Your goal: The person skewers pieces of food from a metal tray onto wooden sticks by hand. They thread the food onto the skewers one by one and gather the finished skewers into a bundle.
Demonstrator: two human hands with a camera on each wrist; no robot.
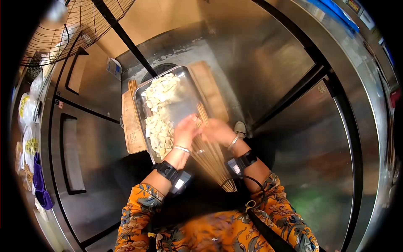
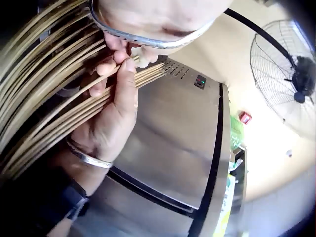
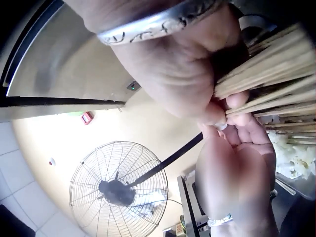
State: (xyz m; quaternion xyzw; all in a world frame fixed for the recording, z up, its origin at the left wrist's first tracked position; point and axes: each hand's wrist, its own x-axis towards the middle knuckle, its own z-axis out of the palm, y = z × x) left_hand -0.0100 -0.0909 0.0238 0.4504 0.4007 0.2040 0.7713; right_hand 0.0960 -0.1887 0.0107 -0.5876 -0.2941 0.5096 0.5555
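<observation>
An orange floral top (image 1: 216, 231) is filling the bottom of the head view, its two sleeves reaching up from the lower left and lower right. At the centre, the left hand (image 1: 186, 129) and right hand (image 1: 218, 131) are meeting, both slightly blurred, each wearing a silvery bangle (image 1: 181, 148) at the wrist. The right hand is gripping a bundle of thin wooden skewers (image 1: 210, 157), which is slanting from the middle of the frame toward the bottom centre; its thumb is lying along the sticks with the fingers curled beneath. In the left wrist view, the left fingertips are pinching a small pale piece (image 2: 144, 56) at the tip of one skewer; I cannot tell whether the point is entering it.

Left of centre in the head view, a metal tray (image 1: 187, 97) is holding two heaps of pale pieces (image 1: 159, 134), one above the other, along its left side. Wooden boards (image 1: 133, 126) are showing beyond its left and right edges, and more skewers (image 1: 132, 87) are resting at its upper left. A wire-guarded fan (image 3: 117, 191) is standing at the lower left of the right wrist view.
</observation>
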